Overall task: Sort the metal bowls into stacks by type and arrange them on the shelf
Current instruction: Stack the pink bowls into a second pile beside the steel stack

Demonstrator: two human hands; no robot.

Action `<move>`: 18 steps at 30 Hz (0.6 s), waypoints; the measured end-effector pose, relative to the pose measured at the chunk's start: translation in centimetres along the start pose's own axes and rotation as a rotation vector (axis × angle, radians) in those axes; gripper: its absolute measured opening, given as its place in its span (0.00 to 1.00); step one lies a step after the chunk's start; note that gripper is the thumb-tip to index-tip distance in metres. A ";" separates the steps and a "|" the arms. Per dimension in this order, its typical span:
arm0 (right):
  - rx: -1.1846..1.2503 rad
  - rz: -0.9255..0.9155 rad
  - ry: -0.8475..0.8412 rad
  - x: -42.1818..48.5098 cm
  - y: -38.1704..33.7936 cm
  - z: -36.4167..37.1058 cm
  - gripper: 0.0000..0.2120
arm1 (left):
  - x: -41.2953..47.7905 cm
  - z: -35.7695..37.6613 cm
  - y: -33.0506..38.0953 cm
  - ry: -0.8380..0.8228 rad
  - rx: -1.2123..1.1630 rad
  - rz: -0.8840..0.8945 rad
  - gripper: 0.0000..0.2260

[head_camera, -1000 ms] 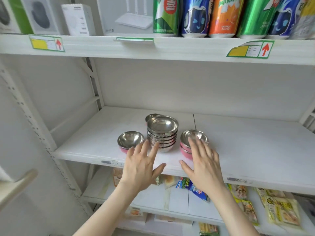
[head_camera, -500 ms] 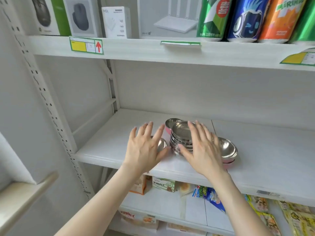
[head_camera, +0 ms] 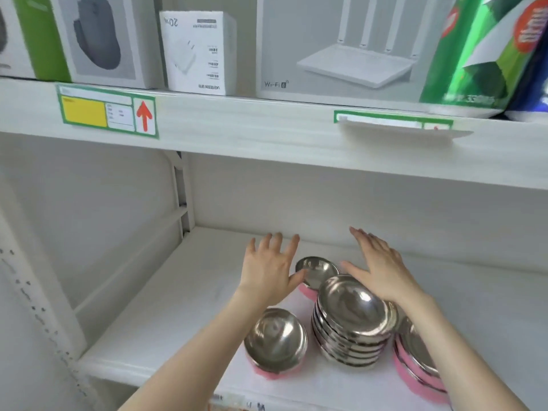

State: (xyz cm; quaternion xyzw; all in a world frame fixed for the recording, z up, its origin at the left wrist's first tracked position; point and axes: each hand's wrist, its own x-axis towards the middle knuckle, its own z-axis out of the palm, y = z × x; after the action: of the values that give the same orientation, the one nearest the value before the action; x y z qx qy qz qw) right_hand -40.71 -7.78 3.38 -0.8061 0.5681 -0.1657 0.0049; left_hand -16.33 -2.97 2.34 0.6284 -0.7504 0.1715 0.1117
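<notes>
A stack of several plain steel bowls [head_camera: 354,318] stands on the white shelf [head_camera: 178,307]. A pink-bottomed steel bowl [head_camera: 275,341] sits at its front left. Another pink-bottomed bowl [head_camera: 315,269] sits behind the stack, between my hands. A pink-bottomed stack [head_camera: 418,360] at the right is partly hidden by my right forearm. My left hand [head_camera: 271,268] hovers open with fingers spread, its thumb at the rear bowl's left rim. My right hand [head_camera: 378,268] is open above the steel stack's far edge. Neither holds anything.
The upper shelf [head_camera: 267,134] overhangs close above, carrying mouse boxes [head_camera: 98,37], a charger box [head_camera: 198,51], a router box [head_camera: 350,46] and drink cans [head_camera: 486,51]. A perforated upright [head_camera: 38,310] stands at the left. The shelf's back wall [head_camera: 296,203] lies just beyond my fingertips.
Both hands have reached deeper into the shelf, past the front bowls toward the rear bowl. My view has shifted closer and to the left.
</notes>
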 end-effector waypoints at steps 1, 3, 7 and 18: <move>-0.001 -0.004 -0.044 1.2 0.8 0.1 0.39 | 1.3 0.8 -0.2 -0.026 -0.011 0.007 0.33; -0.010 0.005 -0.103 3.6 2.2 0.5 0.38 | 3.6 2.6 -0.5 -0.064 -0.014 0.021 0.34; 0.055 0.057 -0.284 7.1 4.4 2.4 0.37 | 6.8 6.8 -0.3 -0.152 -0.033 0.038 0.34; 0.269 0.237 -0.717 11.2 7.4 9.1 0.38 | 8.9 14.4 -0.9 -0.648 -0.631 -0.118 0.43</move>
State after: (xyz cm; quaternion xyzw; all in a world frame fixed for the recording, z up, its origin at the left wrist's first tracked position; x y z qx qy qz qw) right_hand -41.62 -22.32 -3.74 -0.7340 0.5925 0.0551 0.3274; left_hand -16.43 -16.92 -7.37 0.6265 -0.7252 -0.2778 0.0666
